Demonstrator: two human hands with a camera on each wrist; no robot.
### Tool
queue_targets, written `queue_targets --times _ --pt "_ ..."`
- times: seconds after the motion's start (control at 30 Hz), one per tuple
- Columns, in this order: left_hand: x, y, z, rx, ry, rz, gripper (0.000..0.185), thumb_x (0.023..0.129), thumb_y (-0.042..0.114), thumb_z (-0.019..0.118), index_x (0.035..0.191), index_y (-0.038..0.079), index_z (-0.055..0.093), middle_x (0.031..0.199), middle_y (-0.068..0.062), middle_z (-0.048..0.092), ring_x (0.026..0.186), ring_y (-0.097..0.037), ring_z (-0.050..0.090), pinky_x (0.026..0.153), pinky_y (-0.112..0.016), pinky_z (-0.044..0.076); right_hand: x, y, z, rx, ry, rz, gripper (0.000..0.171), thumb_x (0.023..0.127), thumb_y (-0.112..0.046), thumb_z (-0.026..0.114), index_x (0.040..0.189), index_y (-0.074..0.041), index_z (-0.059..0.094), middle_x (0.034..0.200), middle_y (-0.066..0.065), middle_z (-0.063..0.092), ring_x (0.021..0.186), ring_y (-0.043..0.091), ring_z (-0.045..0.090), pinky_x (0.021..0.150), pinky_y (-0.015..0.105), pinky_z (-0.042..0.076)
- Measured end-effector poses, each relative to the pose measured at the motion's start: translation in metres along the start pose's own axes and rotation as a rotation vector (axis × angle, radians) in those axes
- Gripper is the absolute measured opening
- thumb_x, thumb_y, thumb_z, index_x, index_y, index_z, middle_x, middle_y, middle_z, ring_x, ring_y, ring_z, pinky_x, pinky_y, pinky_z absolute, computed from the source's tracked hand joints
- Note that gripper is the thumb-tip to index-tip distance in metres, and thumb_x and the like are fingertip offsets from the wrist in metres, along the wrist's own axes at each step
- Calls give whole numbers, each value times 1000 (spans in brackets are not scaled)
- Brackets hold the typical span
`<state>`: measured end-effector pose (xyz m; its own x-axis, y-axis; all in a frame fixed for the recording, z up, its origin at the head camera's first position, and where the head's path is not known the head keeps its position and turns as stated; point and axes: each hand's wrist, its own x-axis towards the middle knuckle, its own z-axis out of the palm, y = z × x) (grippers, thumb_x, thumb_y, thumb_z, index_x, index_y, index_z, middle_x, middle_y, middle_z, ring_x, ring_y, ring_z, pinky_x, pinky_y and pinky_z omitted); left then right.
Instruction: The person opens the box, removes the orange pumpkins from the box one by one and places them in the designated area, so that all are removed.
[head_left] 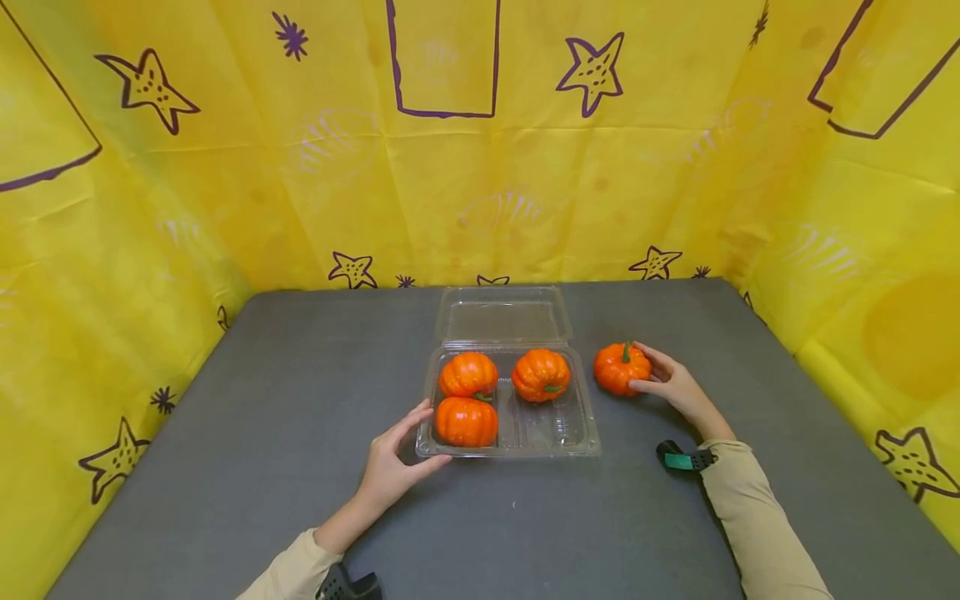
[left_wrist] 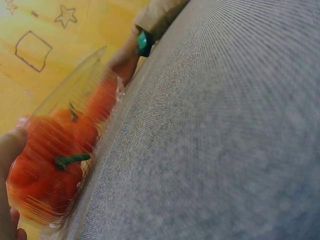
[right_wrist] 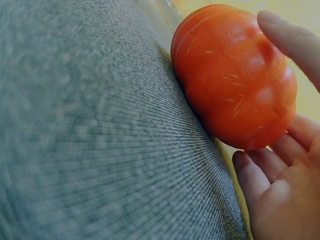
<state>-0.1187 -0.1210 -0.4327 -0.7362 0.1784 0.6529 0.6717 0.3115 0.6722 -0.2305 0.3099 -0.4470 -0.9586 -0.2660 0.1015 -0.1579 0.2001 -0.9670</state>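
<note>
My right hand (head_left: pixel 678 387) holds a small orange pumpkin (head_left: pixel 621 370) from its right side, thumb in front and fingers behind. This pumpkin sits on the table, green stem up, to the right of a clear plastic clamshell container (head_left: pixel 525 450). In the right wrist view, the thumb lies along one side of the pumpkin (right_wrist: pixel 232 75). At the container's near left corner is my left hand (head_left: pixel 390 467), fingers along the left wall and thumb at the front edge. Two pumpkins (head_left: pixel 467 422) lie one behind the other in the container's left half; another pumpkin (head_left: pixel 541 375) is at its back right.
The container's lid (head_left: pixel 504 317) lies folded back toward the far edge of the grey table (head_left: pixel 262 467). A yellow cloth (head_left: pixel 450 192) with drawn stars hangs behind and on both sides. Wrist straps with dark mounts (head_left: pixel 684 458) show on both forearms.
</note>
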Motion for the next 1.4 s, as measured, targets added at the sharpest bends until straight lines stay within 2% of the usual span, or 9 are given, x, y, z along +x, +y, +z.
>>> queue_targets --times 0.13,0.23,0.3,0.43,0.57,0.73,1.07,1.27,1.4 --pt "1 0 -1 -8 -6 -6 58 53 -9 81 106 -13 57 113 -31 52 105 -43 48 92 -21 34 0 -4 0 7 31 -56 73 82 0 63 139 5 19 143 23 15 130 30 16 98 17 25" --pt "2 0 -1 -33 -11 -33 56 54 -9 80 104 -11 57 114 -30 52 106 -42 48 92 -21 35 0 -11 0 28 88 -121 72 82 4 60 139 6 17 144 21 12 131 27 14 101 21 22" --pt "2 1 -1 -48 -14 -45 54 55 -9 80 103 -10 57 115 -30 51 106 -43 47 92 -22 35 -1 -21 1 96 120 -169 69 83 7 58 138 7 17 145 18 13 132 24 13 102 23 20" --pt "1 2 -1 -57 -18 -51 51 55 -9 80 101 -9 58 115 -30 51 106 -43 47 91 -22 36 -3 -50 2 284 166 -333 63 84 9 55 136 11 20 144 19 15 132 27 14 103 28 19" --pt "1 2 -1 -69 -17 -54 50 55 -9 80 100 -9 58 115 -30 51 105 -43 48 91 -21 36 -7 -79 5 345 192 -496 61 82 10 57 134 13 25 142 23 18 130 29 18 103 29 21" --pt "2 1 -2 -78 -4 -52 50 54 -11 79 99 -9 58 115 -31 51 105 -44 48 91 -21 36 -7 -97 17 223 176 -542 63 77 19 56 134 11 28 142 22 21 130 25 23 103 29 21" --pt "2 2 -2 -81 -3 -45 49 53 -12 80 96 -9 58 112 -31 52 102 -44 49 89 -21 38 -1 -95 41 71 78 -646 69 69 25 61 130 15 30 139 26 23 129 26 24 103 29 21" --pt "2 3 -2 -83 3 -46 47 52 -12 80 94 -9 59 112 -32 52 101 -45 49 88 -21 39 -2 -99 69 -220 77 -608 71 62 20 70 126 14 40 133 31 32 124 33 31 99 23 28" --pt "2 4 -2 -80 1 -50 47 52 -12 80 94 -8 60 112 -31 52 101 -45 50 88 -20 39 -3 -95 82 -286 37 -565 68 65 14 72 125 14 41 132 30 33 122 37 32 98 19 27"
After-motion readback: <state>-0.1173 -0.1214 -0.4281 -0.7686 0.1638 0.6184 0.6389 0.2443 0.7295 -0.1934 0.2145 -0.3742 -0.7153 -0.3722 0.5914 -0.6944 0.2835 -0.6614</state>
